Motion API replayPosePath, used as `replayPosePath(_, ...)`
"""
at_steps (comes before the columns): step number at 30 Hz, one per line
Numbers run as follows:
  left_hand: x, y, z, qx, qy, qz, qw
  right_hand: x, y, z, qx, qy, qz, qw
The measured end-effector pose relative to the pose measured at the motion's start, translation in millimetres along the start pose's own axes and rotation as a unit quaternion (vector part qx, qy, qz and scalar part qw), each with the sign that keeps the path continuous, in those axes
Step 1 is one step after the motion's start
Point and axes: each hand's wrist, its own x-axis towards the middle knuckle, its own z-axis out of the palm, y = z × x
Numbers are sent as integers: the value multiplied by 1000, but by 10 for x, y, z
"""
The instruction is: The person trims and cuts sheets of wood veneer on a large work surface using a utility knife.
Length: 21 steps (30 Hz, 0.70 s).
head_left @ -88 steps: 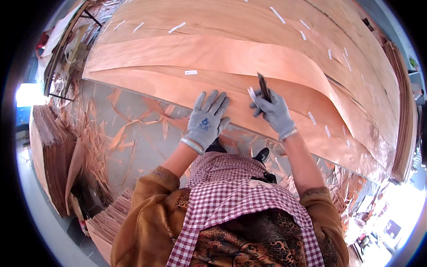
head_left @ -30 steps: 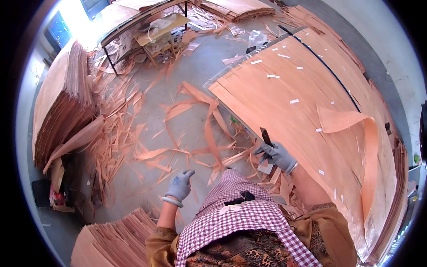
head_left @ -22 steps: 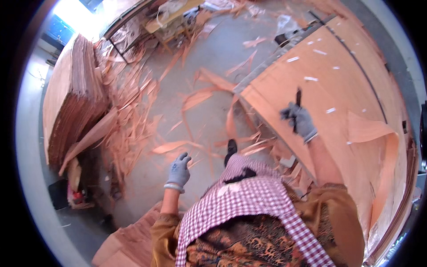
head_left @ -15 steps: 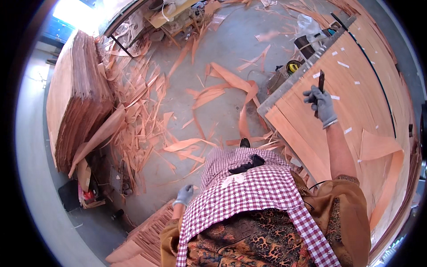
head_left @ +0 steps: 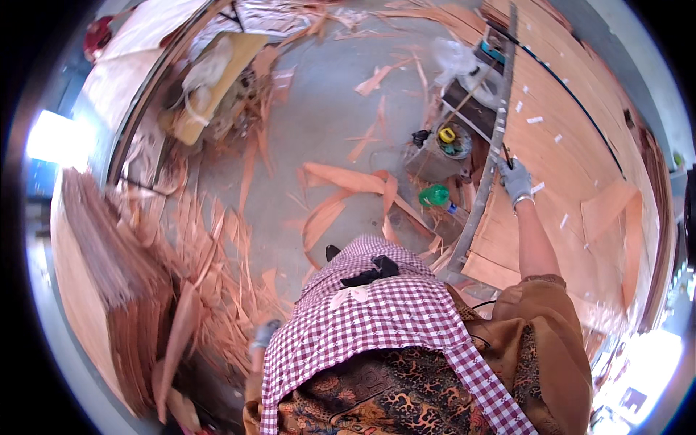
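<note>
My right hand (head_left: 515, 181), in a grey glove, is closed round a narrow dark blade-like tool (head_left: 507, 153). It is over the wood veneer sheet (head_left: 551, 152) on the table at right, close to the grey edge strip (head_left: 480, 210). Small white tape pieces dot the sheet, and a loose veneer strip (head_left: 629, 243) curls across it, right of my forearm. My left hand (head_left: 267, 333), also gloved, hangs low beside my checked apron (head_left: 370, 312), above veneer scraps. Its fingers are too blurred and small to read.
A thick veneer stack (head_left: 109, 290) stands at left, with scraps (head_left: 217, 268) heaped beside it. Curled strips (head_left: 348, 181) lie on the floor ahead. Beside the table are a bucket (head_left: 431, 163) holding a yellow tape measure (head_left: 446, 135) and a green bottle (head_left: 433, 195). A dark cord (head_left: 569, 90) crosses the veneer.
The view has turned, showing more of the table's far end and bucket. My right hand, still holding the tool, has come closer to the table's edge strip. My left hand stays low.
</note>
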Motion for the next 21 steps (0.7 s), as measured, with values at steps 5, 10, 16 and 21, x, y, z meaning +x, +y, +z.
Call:
replayPosePath(5, 585, 2178, -948, 106, 25, 85, 990, -119, -111, -51, -16, 33, 86, 996)
replayPosePath(10, 1005, 3982, -756, 230, -27, 365, 902, -232, -462, -163, 164, -2, 157, 974)
replayPosePath(16, 831, 5879, 94, 315, -59, 571, 756, 573, -1704, 443, 254, -106, -38, 961)
replayPosePath(21, 729, 6740, 400, 360, -106, 557, 741, 1968, -2257, 1504, 109, -304, -211, 923)
